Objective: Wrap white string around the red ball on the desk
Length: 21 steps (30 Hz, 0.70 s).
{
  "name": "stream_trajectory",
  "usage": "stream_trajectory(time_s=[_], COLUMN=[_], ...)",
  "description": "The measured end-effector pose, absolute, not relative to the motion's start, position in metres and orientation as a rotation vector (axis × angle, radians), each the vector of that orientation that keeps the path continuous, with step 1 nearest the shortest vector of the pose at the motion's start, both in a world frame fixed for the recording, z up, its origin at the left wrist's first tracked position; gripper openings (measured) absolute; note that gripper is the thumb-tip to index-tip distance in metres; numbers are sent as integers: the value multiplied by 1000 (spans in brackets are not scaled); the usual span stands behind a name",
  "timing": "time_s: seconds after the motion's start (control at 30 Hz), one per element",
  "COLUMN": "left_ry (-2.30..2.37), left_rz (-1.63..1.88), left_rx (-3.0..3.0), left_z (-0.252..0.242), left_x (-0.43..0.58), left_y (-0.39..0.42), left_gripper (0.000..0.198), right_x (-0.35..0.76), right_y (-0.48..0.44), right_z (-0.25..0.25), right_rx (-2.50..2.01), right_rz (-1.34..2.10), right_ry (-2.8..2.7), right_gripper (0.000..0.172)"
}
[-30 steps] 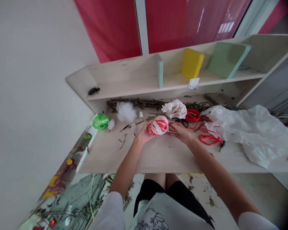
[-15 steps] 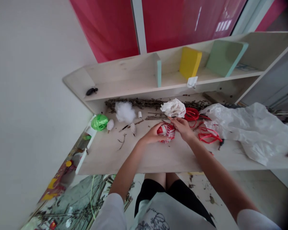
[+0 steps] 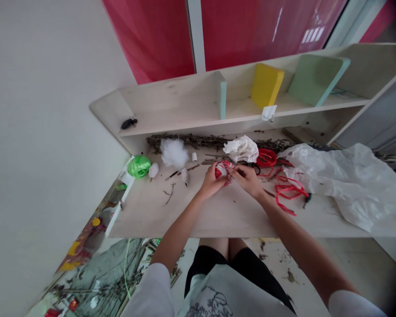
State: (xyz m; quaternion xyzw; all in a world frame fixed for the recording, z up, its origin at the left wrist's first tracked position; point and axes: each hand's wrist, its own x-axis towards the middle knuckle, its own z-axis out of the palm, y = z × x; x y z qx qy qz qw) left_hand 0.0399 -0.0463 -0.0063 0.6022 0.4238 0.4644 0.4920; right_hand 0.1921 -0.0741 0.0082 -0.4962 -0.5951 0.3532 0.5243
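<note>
A white plastic bag [image 3: 346, 185] covers the right end of the bench [image 3: 191, 215], just beside loose red ribbon [image 3: 288, 193]. Over the bench, the left hand [image 3: 213, 181] grips a red-and-white ribbon ball [image 3: 221, 170], while the right hand [image 3: 247, 180] pinches its edge, partly closed.

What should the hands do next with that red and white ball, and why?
I think the right hand should press the loose bit of red ribbon flat against the ball. The left hand is already gripping the red and white ball, and the right fingertips are right beside it, so that end looks easiest to reach.
</note>
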Motion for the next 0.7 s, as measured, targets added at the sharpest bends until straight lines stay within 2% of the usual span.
stream_trajectory(time_s=[0.2, 0.5, 0.7], left_ry=[1017, 1004, 989], left_rz=[1180, 1307, 1301], left_rx=[1298, 995, 938], left_z=[-12, -7, -7], left_x=[41, 42, 42], left_y=[-40, -37, -35], left_gripper=[59, 42, 46], right_x=[193, 192, 193], right_y=[-74, -72, -70], right_z=[4, -1, 1], right_rx=[-1176, -1155, -1179], right_rz=[847, 885, 947], right_ry=[-1489, -1516, -1345], right_gripper=[38, 43, 44])
